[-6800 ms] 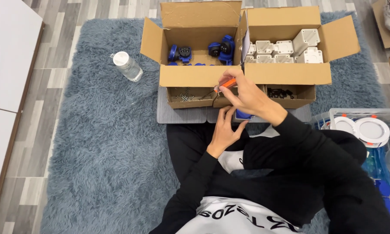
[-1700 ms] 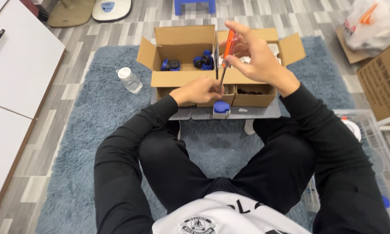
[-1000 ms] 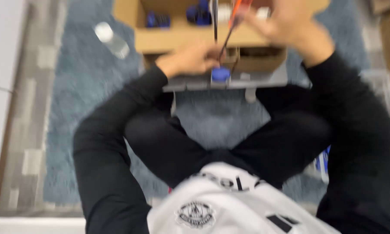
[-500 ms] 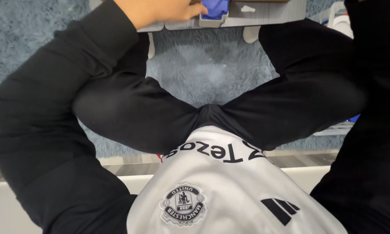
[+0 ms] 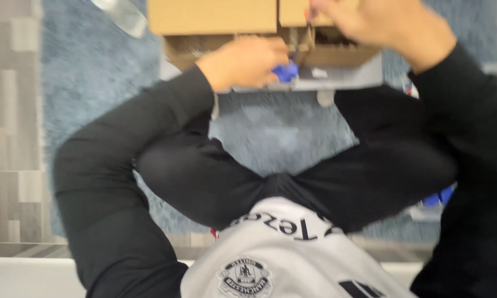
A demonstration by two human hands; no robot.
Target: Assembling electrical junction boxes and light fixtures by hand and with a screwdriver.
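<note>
Under your left hand: your left hand [image 5: 243, 62] lies with its fingers curled down over the small blue part [image 5: 286, 72]; the part shows only at the fingertips, on the side toward your right hand.
Left grip state: the fingers are bent and pressed onto the blue part, but the blur does not let me tell if they truly pinch it or only hold it down.
Blue part, place: it sits on the grey flat board [image 5: 337, 78], just in front of the cardboard box [image 5: 215, 16], and touches your left fingertips.
Blue part, long axis: I cannot tell; too little of it is visible.
Right hand: your right hand [image 5: 370, 22] is higher and further from you, beside the left one, over the edge of the box. Its fingers are closed together, but what they hold is cut by the picture edge.
Which hand is nearer: the left is on the part; the right is near, but apart from it.
Direction between hands: from the right grip, the part lies down and toward the left hand.
Further out: a clear plastic bottle [image 5: 121, 14] lies on the blue rug [image 5: 94, 83], well apart beyond the left arm.
</note>
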